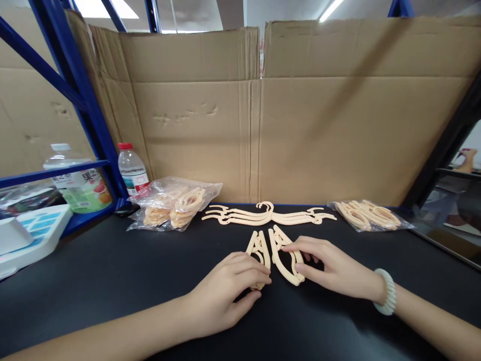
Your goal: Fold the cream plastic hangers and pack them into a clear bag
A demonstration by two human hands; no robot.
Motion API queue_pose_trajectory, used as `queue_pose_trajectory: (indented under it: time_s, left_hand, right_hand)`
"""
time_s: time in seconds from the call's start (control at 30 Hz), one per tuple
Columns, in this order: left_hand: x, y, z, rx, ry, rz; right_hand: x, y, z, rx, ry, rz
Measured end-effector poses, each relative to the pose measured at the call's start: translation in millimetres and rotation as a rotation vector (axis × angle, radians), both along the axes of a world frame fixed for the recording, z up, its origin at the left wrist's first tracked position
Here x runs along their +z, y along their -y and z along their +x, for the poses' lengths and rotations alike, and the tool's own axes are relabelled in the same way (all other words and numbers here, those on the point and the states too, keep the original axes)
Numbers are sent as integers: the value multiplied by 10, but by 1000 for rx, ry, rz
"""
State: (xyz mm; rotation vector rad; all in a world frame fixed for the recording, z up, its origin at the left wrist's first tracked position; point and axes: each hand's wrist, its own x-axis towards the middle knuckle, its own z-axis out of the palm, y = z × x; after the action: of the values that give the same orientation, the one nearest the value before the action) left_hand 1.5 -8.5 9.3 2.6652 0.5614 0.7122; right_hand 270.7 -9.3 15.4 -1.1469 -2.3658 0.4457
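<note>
Both my hands are down on the black bench [112,281], each pressing on one cream plastic piece. My left hand [225,288] lies over the left hanger half [259,248], fingers curled across its lower end and thumb tucked under, holding it flat. My right hand [332,268] pinches the right hanger half [280,250] between fingertips and thumb. The two halves lie side by side at the bench's centre, their tops nearly touching, fanning apart toward me. I'd judge I'm lining the pair up to join them; the next move calls for bringing the upper ends together squarely, since the thin curved arms look springy. At twelve o'clock, just beyond, lies a stack of opened-out hangers [268,215], wings spread with a hook in the middle, smooth and matte. At ten o'clock a crinkly clear bag [175,203] holds more pieces; at two o'clock another bag of pieces [366,215] lies flat. Corrugated cardboard [319,125] walls the back, and a red-capped water bottle [131,170] stands far left.
</note>
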Motion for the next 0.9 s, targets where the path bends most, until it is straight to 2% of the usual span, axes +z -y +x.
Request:
queue_pose_trajectory:
  time_s: [0.23,0.9]
  left_hand:
    - [-17,-47,-9,14,-29,43]
    - [-9,-122,-34,42,-46,45]
  right_hand:
    - [30,32,0,70,181,28]
    - [-29,-19,5,131,161,72]
